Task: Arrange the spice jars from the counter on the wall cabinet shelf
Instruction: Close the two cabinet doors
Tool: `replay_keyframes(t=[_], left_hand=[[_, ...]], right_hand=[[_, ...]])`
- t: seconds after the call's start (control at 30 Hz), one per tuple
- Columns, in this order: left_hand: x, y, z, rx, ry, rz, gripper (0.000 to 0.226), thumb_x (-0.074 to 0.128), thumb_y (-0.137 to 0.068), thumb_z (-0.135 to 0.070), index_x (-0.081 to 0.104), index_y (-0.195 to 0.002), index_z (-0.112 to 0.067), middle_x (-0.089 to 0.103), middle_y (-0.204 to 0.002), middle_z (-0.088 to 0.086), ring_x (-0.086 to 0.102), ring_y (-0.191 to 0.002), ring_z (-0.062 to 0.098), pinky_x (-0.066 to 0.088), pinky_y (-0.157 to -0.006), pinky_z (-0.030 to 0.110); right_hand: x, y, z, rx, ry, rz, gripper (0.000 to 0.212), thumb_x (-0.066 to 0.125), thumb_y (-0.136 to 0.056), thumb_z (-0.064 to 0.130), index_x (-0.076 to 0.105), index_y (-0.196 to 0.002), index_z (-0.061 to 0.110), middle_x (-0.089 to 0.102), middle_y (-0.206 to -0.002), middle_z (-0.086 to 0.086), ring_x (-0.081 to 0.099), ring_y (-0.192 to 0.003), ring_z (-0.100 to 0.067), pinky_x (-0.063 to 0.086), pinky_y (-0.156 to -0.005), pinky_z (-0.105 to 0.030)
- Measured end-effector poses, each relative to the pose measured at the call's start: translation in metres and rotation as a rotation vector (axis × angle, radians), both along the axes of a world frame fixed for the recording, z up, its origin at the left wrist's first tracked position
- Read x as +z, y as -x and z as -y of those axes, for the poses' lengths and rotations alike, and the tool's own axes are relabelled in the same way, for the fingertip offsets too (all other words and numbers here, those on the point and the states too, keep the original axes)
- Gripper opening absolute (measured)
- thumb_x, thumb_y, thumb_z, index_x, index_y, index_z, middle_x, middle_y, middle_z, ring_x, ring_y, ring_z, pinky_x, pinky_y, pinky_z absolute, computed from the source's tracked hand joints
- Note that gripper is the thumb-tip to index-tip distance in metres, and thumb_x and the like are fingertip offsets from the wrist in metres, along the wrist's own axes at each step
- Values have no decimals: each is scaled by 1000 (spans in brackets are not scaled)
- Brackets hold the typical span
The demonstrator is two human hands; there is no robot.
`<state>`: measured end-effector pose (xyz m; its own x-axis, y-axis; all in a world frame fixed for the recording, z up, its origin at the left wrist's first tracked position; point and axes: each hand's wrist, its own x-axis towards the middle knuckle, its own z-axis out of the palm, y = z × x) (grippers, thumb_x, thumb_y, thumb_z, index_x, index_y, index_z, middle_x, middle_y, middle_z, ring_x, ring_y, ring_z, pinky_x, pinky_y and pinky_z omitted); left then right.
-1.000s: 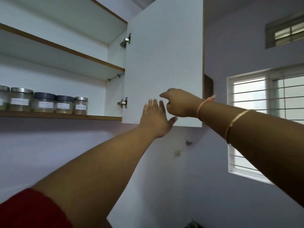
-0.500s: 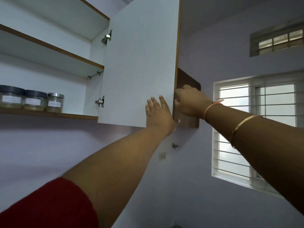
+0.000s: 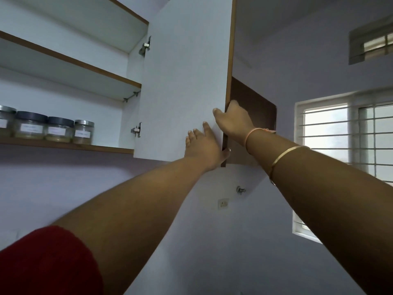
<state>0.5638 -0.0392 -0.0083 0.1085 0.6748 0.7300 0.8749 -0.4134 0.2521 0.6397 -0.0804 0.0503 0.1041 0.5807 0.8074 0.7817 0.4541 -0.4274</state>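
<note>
Several labelled spice jars with grey and silver lids stand in a row on the lowest shelf of the open wall cabinet, at the left. The cabinet door is white inside and hangs open on two hinges. My left hand lies flat against the door's white face near its lower free corner, thumb at the edge. My right hand grips the door's brown free edge, thumb on the white side and fingers behind.
Two upper shelves show nothing on them. A barred window is at the right, a small vent window above it. A wall switch and a small tap fitting sit below the cabinet.
The door has swung so its brown outer face now shows. My right hand went from a loose fist in front of the door to gripping its edge; my left hand stays flat on it.
</note>
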Motion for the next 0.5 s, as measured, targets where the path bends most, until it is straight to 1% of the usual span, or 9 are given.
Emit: replay_keyframes(t=[0.07, 0.1, 0.2, 0.27, 0.33, 0.37, 0.43, 0.5], left_hand=[[-2, 5, 0, 22, -39, -12, 96, 47, -87, -61, -6, -151, -11, 3, -157, 21, 4, -144, 41, 9, -117, 48], [-3, 9, 0, 21, -66, -12, 97, 46, -87, -62, -6, -151, -12, 2, -158, 19, 3, -144, 41, 8, -116, 48], [-6, 25, 4, -70, -192, -8, 92, 48, -88, -58, -3, -151, -15, 1, -159, 16, 3, -145, 40, 10, -116, 50], [-6, 42, 9, -173, -287, -29, 87, 49, -88, -51, 0, -152, -18, 5, -159, 13, 6, -145, 37, 15, -117, 52], [-7, 61, 15, -231, -343, -71, 83, 46, -85, -48, 3, -151, -19, 12, -157, 12, 14, -145, 34, 25, -114, 52], [-7, 71, 17, -241, -358, -85, 83, 45, -84, -48, 4, -150, -18, 15, -156, 11, 18, -144, 32, 29, -113, 51], [-6, 92, 24, -250, -383, -120, 86, 45, -83, -46, 2, -151, -16, 14, -157, 10, 17, -145, 28, 29, -113, 48], [-4, 110, 32, -249, -394, -157, 89, 45, -83, -45, -3, -151, -15, 8, -159, 8, 11, -147, 24, 27, -115, 46]], right_hand=[[0, 6, -1, -46, -45, -6, 39, 42, -99, 32, 39, -127, 6, 58, -112, -8, 54, -87, -22, 41, -71, -32], [-1, 10, -1, -72, -74, -2, 38, 41, -99, 33, 39, -125, 7, 58, -106, -7, 55, -84, -22, 43, -70, -33], [-2, 23, 0, -92, -169, 0, 35, 40, -98, 37, 41, -119, 9, 57, -94, -3, 59, -82, -23, 50, -71, -37], [-1, 34, 0, -44, -200, 12, 35, 40, -96, 40, 44, -117, 11, 58, -92, -2, 60, -80, -22, 51, -72, -37], [2, 44, -1, 43, -203, 24, 34, 42, -95, 41, 48, -112, 12, 59, -90, 0, 59, -78, -19, 49, -70, -33], [3, 50, -1, 91, -205, 27, 31, 44, -95, 41, 49, -107, 13, 57, -86, 2, 58, -76, -17, 47, -68, -31], [6, 63, 0, 186, -207, 19, 24, 47, -93, 39, 47, -96, 16, 52, -76, 6, 53, -69, -13, 43, -63, -26], [9, 76, 3, 269, -199, -15, 18, 50, -91, 35, 47, -85, 19, 50, -73, 8, 50, -65, -9, 39, -58, -21]])
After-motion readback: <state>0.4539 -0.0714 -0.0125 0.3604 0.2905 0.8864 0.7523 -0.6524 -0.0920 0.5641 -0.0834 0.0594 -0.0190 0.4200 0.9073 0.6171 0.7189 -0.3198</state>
